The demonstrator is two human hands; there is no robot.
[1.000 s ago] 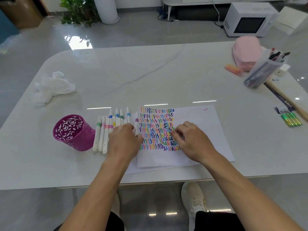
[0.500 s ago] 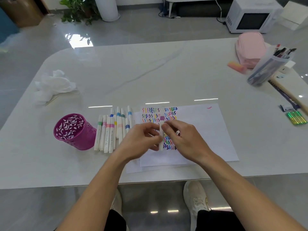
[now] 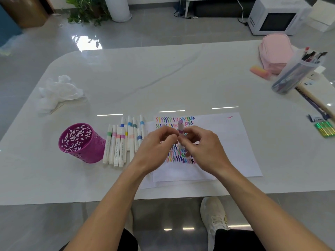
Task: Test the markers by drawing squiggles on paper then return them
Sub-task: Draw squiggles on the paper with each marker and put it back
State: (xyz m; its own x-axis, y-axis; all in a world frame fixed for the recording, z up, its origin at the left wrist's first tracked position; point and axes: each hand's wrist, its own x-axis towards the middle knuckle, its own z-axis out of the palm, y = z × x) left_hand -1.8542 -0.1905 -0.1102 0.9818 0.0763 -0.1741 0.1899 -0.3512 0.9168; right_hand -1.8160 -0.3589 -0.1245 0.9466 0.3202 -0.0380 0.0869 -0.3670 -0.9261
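Head view. The white table (image 3: 163,78) has a round far-left corner, and its near edge runs across under the forearms. A wide stretch of tabletop lies between the paper (image 3: 226,142) and the far edge. The paper sits near the near edge, with more tabletop on its right. To the left of the paper lies a row of markers (image 3: 119,142), side by side, and left of them stands a purple cup (image 3: 81,142), just beside the row. A crumpled tissue (image 3: 58,91) lies well apart at the far left. At the far right are a pink pouch (image 3: 275,51) and a clear pen holder (image 3: 295,73), close to the right edge.

The 2 hands meet above the squiggles (image 3: 174,120) on the paper. The lilac marker (image 3: 180,128) stands almost upright between them. The left hand (image 3: 155,147) has its fingers curled in, tips pinching the marker's left side. The right hand (image 3: 204,149) pinches it from the right, thumb and fingers bent around it. The top end with its lilac band pokes up above the fingertips.

The lower part of the marker is hidden behind the fingers — I cannot tell whether a cap is on that end. The hands also cover the middle of the squiggles. Under the table, 1 white shoe (image 3: 213,216) shows.
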